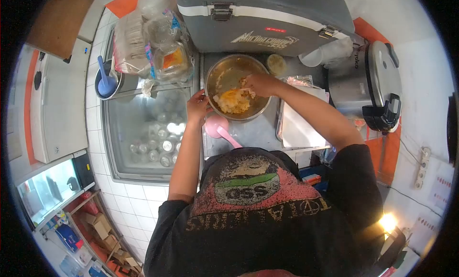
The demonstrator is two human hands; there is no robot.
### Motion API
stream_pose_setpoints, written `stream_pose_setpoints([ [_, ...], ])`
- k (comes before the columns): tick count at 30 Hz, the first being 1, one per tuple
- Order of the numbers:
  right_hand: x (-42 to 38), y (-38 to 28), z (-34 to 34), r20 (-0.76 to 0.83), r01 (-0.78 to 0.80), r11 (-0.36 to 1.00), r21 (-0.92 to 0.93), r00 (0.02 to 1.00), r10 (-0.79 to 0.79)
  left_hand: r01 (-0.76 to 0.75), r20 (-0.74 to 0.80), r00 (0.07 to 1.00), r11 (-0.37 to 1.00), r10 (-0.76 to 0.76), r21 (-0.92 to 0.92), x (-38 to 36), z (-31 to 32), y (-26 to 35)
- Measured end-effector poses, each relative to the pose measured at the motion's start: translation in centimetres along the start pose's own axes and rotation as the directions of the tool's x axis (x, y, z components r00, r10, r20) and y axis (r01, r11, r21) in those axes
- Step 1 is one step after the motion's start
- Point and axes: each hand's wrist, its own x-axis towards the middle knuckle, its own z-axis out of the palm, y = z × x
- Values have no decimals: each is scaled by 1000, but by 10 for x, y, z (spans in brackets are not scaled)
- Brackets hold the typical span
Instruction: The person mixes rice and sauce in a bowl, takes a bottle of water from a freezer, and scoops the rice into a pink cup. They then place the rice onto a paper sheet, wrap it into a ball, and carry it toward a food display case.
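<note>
A round metal bowl [232, 66] stands on the counter, holding a mound of white rice [234, 104] with orange-yellow seasoning over it. My left hand [198, 106] grips the bowl's left rim. Inside the bowl, at its right side, my right hand [259, 84] has its fingers curled into seasoned rice; the fingertips are partly hidden. Just below the bowl lies a pink ladle [217, 126], its handle pointing toward my body. A small round tub [276, 65] stands by the bowl's upper right.
Behind the bowl stands a large grey cooler box [267, 35]. To the right are a tray with paper sheets [303, 121] and a big rice cooker [368, 85]. On the left, a glass-topped chest [143, 109] with cans inside, bagged plastic containers [167, 52] and a blue ladle [106, 84] in a pot.
</note>
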Motion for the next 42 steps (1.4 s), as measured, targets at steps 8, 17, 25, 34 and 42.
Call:
stream_pose_setpoints([
  [8,-10,-23,-33,-12,-638,718,-279,750,661,23,-10,1000,998,-24,-66,0,1,-1],
  [17,6,-5,41,613,-805,147,575,542,574,23,-30,999,1000,-23,-7,3,-1,-1],
  [25,-45,2,54,537,-219,-503,836,507,674,34,26,999,999,-33,-29,3,-2,-1],
  [34,20,-38,85,-340,-800,503,327,397,852,11,23,1000,1000,-10,-19,-2,3,7],
  [42,4,-46,3,-30,-703,708,61,708,706,-3,-13,1000,1000,2,-27,0,2,-3],
])
